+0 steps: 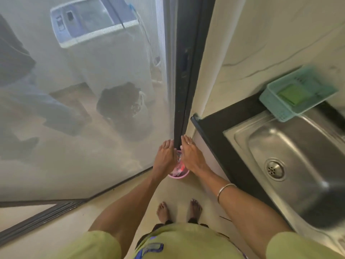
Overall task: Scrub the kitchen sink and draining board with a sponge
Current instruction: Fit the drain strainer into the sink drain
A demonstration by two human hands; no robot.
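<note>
The steel sink [302, 144] with its round drain [275, 169] is set in a black counter [214, 126] on the right. A green sponge [291, 94] lies in a teal plastic basket [274, 111] at the sink's far rim. Both my hands are away from the sink, reaching down over a small pink bin [178, 177] on the floor. My left hand [165, 156] and my right hand [192, 156] lie flat over the bin's two sides, fingers stretched out. Crumpled plastic with red shows between them. Neither hand holds the sponge.
A mesh screen door [84, 90] fills the left, with its dark frame [186, 71] just beyond my fingertips. A washing machine [97, 34] and a dark bag [121, 101] stand behind the screen. My bare feet [179, 212] are on the pale floor.
</note>
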